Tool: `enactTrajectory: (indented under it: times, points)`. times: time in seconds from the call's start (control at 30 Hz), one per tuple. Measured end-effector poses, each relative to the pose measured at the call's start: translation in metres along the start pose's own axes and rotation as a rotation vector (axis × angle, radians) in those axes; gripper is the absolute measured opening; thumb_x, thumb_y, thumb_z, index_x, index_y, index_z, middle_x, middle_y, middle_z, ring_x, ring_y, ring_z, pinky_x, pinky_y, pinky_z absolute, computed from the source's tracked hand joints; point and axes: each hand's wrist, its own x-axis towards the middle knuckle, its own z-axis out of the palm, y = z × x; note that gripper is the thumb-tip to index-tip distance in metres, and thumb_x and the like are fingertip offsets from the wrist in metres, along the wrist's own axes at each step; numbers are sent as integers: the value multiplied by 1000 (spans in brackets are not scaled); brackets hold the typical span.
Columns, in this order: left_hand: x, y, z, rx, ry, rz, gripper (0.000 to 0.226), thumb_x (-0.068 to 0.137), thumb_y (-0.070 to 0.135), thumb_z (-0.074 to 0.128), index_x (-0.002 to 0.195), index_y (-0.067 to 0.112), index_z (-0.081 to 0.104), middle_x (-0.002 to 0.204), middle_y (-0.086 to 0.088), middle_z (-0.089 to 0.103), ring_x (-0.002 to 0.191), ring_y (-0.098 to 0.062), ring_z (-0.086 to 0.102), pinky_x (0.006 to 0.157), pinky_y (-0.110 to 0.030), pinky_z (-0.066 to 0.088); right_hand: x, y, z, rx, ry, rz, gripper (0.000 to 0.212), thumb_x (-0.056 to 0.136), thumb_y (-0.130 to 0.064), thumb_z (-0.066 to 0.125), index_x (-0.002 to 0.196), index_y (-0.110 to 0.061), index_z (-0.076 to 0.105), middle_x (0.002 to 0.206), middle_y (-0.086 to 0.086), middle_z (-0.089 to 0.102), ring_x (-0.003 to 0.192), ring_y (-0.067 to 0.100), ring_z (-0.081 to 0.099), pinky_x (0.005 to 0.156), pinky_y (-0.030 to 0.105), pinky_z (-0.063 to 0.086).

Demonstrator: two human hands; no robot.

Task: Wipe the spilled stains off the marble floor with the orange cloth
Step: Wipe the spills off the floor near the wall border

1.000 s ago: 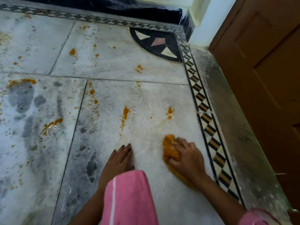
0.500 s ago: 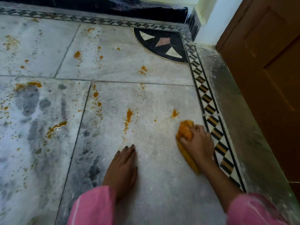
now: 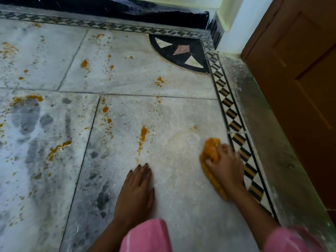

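My right hand [image 3: 225,166] grips the bunched orange cloth [image 3: 211,148] and presses it on the marble floor [image 3: 181,197], close to the patterned border strip. My left hand [image 3: 136,190] lies flat on the floor, fingers straight, to the left of the cloth. An orange streak stain [image 3: 143,133] sits just ahead of my left hand. A faint smeared patch [image 3: 183,139] lies left of the cloth. More orange stains [image 3: 58,148] and spatter spread over the tiles to the left and farther ahead.
A black, tan and white border strip [image 3: 236,124] runs along the right, with a grey sill [image 3: 269,142] and a brown wooden door [image 3: 300,88] beyond. A black inlaid corner motif [image 3: 181,51] and dark skirting [image 3: 127,8] lie ahead. Grey footprints [image 3: 27,117] mark the left tiles.
My right hand pushed the cloth forward and to the right over the small stain near the border, leaving only a faint smear. My left hand stayed flat on the floor.
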Motion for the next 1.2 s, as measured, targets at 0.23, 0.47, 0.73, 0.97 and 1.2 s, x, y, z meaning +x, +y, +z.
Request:
enactTrajectory:
  times: [0.23, 0.47, 0.73, 0.97, 1.2]
  points:
    - [1, 0, 1, -6, 10, 7, 51, 82, 31, 40, 117, 0, 61, 127, -18, 57, 118, -32, 50, 109, -31, 13, 36, -105, 22, 40, -13, -107, 56, 77, -52, 52, 126, -26, 51, 134, 4, 44, 110, 34, 44, 89, 42, 38]
    - [2, -12, 1, 45, 58, 55, 59, 96, 40, 20, 118, 6, 62, 131, -13, 56, 126, -27, 39, 111, -43, 18, -20, -18, 3, 3, -17, -145, 57, 75, -56, 50, 123, -28, 55, 132, 0, 48, 103, 25, 48, 78, 33, 40]
    - [-3, -15, -1, 111, 94, 53, 51, 92, 36, 32, 117, 5, 63, 129, -14, 57, 126, -30, 45, 112, -47, 17, 61, -127, 21, 14, -56, -66, 57, 81, -48, 54, 132, -24, 43, 137, 6, 40, 115, 36, 41, 94, 45, 35]
    - [-28, -37, -16, 106, 104, -50, 57, 95, 42, 23, 118, 9, 63, 132, -13, 55, 129, -27, 38, 112, -46, 15, -59, -83, 18, 33, -92, -490, 62, 61, -58, 50, 117, -33, 58, 121, -1, 60, 86, 30, 59, 70, 39, 48]
    - [-46, -41, -13, 85, 146, -110, 55, 96, 41, 25, 121, 6, 60, 134, -16, 52, 128, -27, 37, 113, -44, 11, 27, -96, 13, -40, -64, -90, 61, 81, -50, 54, 136, -27, 40, 142, 3, 38, 115, 36, 41, 92, 44, 35]
